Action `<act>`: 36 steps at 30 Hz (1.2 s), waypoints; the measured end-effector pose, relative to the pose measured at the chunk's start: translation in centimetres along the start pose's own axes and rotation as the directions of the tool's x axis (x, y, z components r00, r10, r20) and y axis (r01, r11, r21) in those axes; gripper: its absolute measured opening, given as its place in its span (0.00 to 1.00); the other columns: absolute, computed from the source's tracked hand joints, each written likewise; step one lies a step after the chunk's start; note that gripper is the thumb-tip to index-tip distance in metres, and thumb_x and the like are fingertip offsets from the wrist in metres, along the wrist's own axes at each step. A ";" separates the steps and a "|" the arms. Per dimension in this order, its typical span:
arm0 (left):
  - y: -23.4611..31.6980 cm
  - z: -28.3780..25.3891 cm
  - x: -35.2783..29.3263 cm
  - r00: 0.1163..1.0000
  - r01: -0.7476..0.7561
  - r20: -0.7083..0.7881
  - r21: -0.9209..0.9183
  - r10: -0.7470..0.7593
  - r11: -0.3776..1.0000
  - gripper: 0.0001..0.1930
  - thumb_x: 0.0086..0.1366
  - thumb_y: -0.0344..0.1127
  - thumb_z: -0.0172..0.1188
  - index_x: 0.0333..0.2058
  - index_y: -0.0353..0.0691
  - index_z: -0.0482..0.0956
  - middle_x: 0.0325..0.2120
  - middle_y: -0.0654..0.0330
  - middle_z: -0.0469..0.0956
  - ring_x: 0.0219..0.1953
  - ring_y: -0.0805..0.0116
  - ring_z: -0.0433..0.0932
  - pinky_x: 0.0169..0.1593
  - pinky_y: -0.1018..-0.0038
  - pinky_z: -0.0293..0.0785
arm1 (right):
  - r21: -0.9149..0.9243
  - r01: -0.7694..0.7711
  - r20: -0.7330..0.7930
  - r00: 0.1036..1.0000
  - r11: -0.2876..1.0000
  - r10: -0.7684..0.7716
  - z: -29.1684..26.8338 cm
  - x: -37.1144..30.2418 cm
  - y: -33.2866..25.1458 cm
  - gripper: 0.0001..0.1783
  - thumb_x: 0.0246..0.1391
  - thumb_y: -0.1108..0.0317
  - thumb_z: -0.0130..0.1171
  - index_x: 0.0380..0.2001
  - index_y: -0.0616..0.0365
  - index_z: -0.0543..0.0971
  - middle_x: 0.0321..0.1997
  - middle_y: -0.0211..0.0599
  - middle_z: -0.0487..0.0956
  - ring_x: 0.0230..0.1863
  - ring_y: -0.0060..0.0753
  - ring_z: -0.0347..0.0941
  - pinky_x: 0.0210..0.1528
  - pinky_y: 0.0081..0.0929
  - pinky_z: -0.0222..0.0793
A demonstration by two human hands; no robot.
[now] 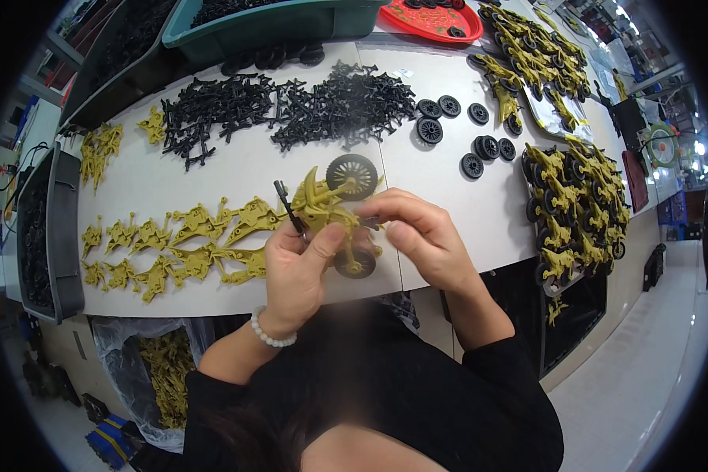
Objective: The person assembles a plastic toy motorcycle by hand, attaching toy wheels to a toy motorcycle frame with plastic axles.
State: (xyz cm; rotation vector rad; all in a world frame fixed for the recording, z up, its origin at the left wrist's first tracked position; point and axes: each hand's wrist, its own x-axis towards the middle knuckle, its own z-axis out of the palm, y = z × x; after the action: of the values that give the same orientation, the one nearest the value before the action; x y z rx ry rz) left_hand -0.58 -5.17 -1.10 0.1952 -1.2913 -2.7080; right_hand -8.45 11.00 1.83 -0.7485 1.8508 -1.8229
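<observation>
My left hand [297, 277] is closed around a yellow toy motorcycle [319, 206], held tilted above the table's near side. One black spoked wheel [352, 176] sits at its far end and another black wheel [355, 265] at its near end. A black handlebar piece [289, 206] sticks out on its left. My right hand [433, 245] is at the motorcycle's right side, thumb and forefinger closed together by a small dark part; what they pinch is too small to make out. Rows of yellow motorcycle body parts [199, 223] lie to the left.
Black plastic parts [342, 106] are heaped across the table, with loose black wheels [429, 130] right of them. Assembled motorcycles [562, 212] are stacked at the right edge. A teal bin [275, 22], a red tray [436, 23] and a grey bin [64, 236] stand around the edges.
</observation>
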 end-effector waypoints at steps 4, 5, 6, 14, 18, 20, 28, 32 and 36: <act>-0.1 0.5 0.0 0.999 -0.048 -0.013 -0.026 0.048 0.998 0.13 0.61 0.28 0.59 0.44 0.32 0.73 0.38 0.58 0.79 0.37 0.72 0.78 0.43 0.78 0.74 | -0.038 0.083 -0.049 0.995 0.996 -0.085 0.1 -0.1 -0.3 0.13 0.49 0.71 0.59 0.39 0.67 0.77 0.40 0.41 0.75 0.44 0.31 0.70 0.48 0.27 0.64; -0.4 0.3 -0.1 0.999 -0.045 -0.009 -0.028 0.045 0.999 0.13 0.61 0.28 0.59 0.44 0.32 0.73 0.38 0.58 0.79 0.37 0.72 0.78 0.43 0.78 0.74 | -0.121 0.132 -0.062 0.988 0.984 -0.140 0.3 -0.1 -0.4 0.14 0.48 0.72 0.60 0.39 0.66 0.77 0.39 0.41 0.75 0.43 0.31 0.70 0.47 0.27 0.64; -0.7 0.2 -0.3 0.998 -0.065 -0.018 -0.008 0.065 0.998 0.13 0.61 0.27 0.60 0.44 0.31 0.73 0.38 0.57 0.79 0.37 0.73 0.78 0.43 0.78 0.74 | -0.123 0.132 -0.067 0.988 0.984 -0.141 0.3 -0.2 -0.4 0.14 0.48 0.72 0.60 0.39 0.66 0.77 0.39 0.41 0.75 0.43 0.31 0.70 0.47 0.27 0.64; -1.5 0.0 -0.4 0.987 -0.159 0.031 0.261 0.156 0.952 0.11 0.59 0.24 0.61 0.42 0.32 0.75 0.37 0.58 0.79 0.38 0.75 0.77 0.43 0.79 0.73 | -0.332 0.246 -0.159 0.937 0.911 -0.311 1.0 -1.3 0.9 0.12 0.43 0.69 0.66 0.31 0.63 0.77 0.35 0.41 0.75 0.39 0.37 0.71 0.45 0.31 0.65; -0.3 1.7 -0.6 0.994 -0.088 0.090 0.311 0.063 0.946 0.11 0.58 0.22 0.61 0.41 0.31 0.76 0.36 0.58 0.80 0.36 0.75 0.77 0.42 0.79 0.73 | 0.067 0.064 -0.069 0.996 0.996 -0.059 -1.0 -2.6 0.2 0.19 0.46 0.68 0.66 0.43 0.60 0.75 0.40 0.35 0.77 0.42 0.25 0.71 0.47 0.26 0.65; -0.2 2.4 -0.7 0.986 -0.039 0.160 0.449 -0.037 0.893 0.10 0.57 0.23 0.62 0.39 0.30 0.77 0.33 0.59 0.80 0.33 0.75 0.78 0.38 0.80 0.75 | 0.102 0.089 -0.138 0.988 0.991 -0.075 -2.0 -3.8 -0.8 0.22 0.46 0.70 0.66 0.45 0.62 0.74 0.41 0.35 0.77 0.44 0.25 0.71 0.49 0.26 0.66; -2.0 5.8 -0.7 0.909 0.030 0.317 0.594 -0.269 0.804 0.18 0.55 0.25 0.65 0.45 0.30 0.74 0.34 0.59 0.78 0.33 0.75 0.78 0.34 0.82 0.75 | 0.080 0.004 -0.416 0.909 0.997 0.029 -4.6 -8.8 -2.2 0.21 0.45 0.77 0.63 0.46 0.63 0.75 0.42 0.35 0.77 0.43 0.24 0.73 0.47 0.21 0.69; -1.6 5.3 -0.6 0.936 -0.090 0.334 0.528 -0.108 0.845 0.35 0.55 0.31 0.66 0.59 0.35 0.59 0.52 0.49 0.69 0.49 0.62 0.73 0.49 0.70 0.71 | 0.011 0.221 -0.694 0.704 0.975 -0.152 -12.3 -10.6 -1.5 0.19 0.54 0.79 0.53 0.51 0.63 0.70 0.41 0.36 0.78 0.42 0.26 0.75 0.47 0.23 0.71; -1.4 4.7 -0.7 0.921 -0.104 0.364 0.572 -0.138 0.814 0.35 0.55 0.30 0.65 0.59 0.35 0.59 0.51 0.49 0.70 0.48 0.64 0.74 0.48 0.72 0.71 | -0.055 0.097 -0.865 0.493 0.994 -0.096 -20.3 -15.0 -1.7 0.17 0.56 0.73 0.57 0.49 0.59 0.72 0.40 0.35 0.78 0.41 0.23 0.75 0.45 0.25 0.72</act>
State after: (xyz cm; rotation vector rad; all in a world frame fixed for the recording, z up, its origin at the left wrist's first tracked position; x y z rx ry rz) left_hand -0.83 -0.64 0.74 -0.3033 -2.2270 -2.3361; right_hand -10.11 36.20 3.39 0.2089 2.3948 -2.5585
